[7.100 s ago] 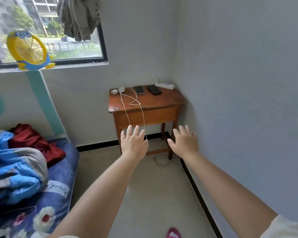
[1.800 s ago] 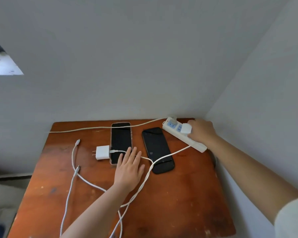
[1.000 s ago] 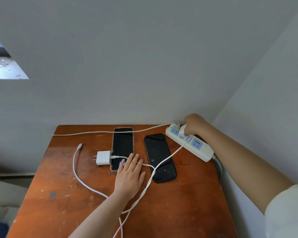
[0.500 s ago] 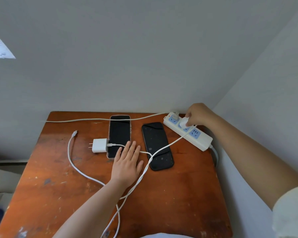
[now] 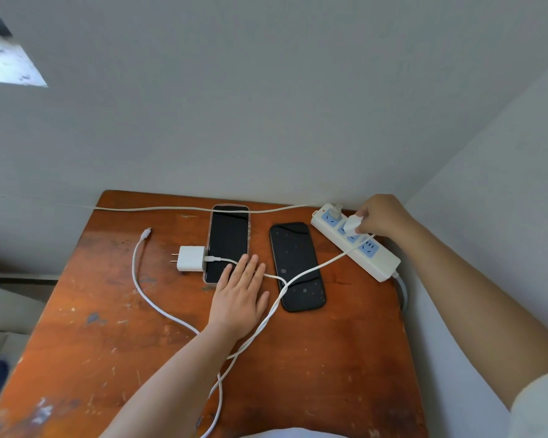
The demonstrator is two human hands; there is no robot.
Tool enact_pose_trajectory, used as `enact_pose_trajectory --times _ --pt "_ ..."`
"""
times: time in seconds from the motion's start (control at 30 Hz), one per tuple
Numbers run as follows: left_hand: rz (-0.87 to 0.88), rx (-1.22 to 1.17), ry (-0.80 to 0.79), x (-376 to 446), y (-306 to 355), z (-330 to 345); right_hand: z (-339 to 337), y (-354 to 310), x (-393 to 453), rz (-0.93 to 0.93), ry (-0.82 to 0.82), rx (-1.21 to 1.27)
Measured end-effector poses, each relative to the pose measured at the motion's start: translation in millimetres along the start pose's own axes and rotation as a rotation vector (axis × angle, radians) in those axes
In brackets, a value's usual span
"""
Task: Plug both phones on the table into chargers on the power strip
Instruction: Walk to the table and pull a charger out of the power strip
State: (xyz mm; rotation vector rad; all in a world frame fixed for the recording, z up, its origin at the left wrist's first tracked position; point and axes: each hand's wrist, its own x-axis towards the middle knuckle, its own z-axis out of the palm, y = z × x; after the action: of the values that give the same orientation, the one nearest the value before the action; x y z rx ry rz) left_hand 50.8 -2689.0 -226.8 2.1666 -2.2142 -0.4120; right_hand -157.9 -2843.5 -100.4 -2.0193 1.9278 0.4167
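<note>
Two dark phones lie side by side on the wooden table (image 5: 108, 327): a light-rimmed phone (image 5: 229, 238) on the left and a black phone (image 5: 295, 263) on the right. A white power strip (image 5: 374, 260) with blue sockets runs along the right wall. My right hand (image 5: 380, 216) grips a white charger plug (image 5: 352, 225) at a socket near the strip's far end; its cable (image 5: 314, 270) crosses the black phone. My left hand (image 5: 239, 298) rests flat, fingers apart, on the table at the left phone's near end. A second white charger (image 5: 190, 259) lies loose, prongs pointing left.
A loose cable end (image 5: 146, 233) lies on the table's left part, its cable looping back toward me. Another white cord (image 5: 171, 209) runs along the back edge to the strip. Grey walls close in behind and to the right. A window sill (image 5: 7, 64) is at upper left.
My right hand stays on the plug at the strip, shifting slightly along it. My left hand has stayed flat by the left phone. The view has shifted a little.
</note>
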Motion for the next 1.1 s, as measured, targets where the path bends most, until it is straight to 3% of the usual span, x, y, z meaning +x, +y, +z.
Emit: enact_pose_trajectory --times 0.13,0.57,0.9,1.1 --pt "0.032 -0.011 0.058 1 -1 5 -2 3 -2 -0.002 -0.019 0.030" --pt "0.052 -0.038 0.042 2 1 1 -7 -22 15 -0.021 -0.088 -0.127" --pt "0.025 0.028 0.078 3 0 7 12 -26 19 0.038 0.057 -0.047" --pt "0.017 0.053 0.088 4 0 7 9 -16 22 0.054 -0.006 0.040"
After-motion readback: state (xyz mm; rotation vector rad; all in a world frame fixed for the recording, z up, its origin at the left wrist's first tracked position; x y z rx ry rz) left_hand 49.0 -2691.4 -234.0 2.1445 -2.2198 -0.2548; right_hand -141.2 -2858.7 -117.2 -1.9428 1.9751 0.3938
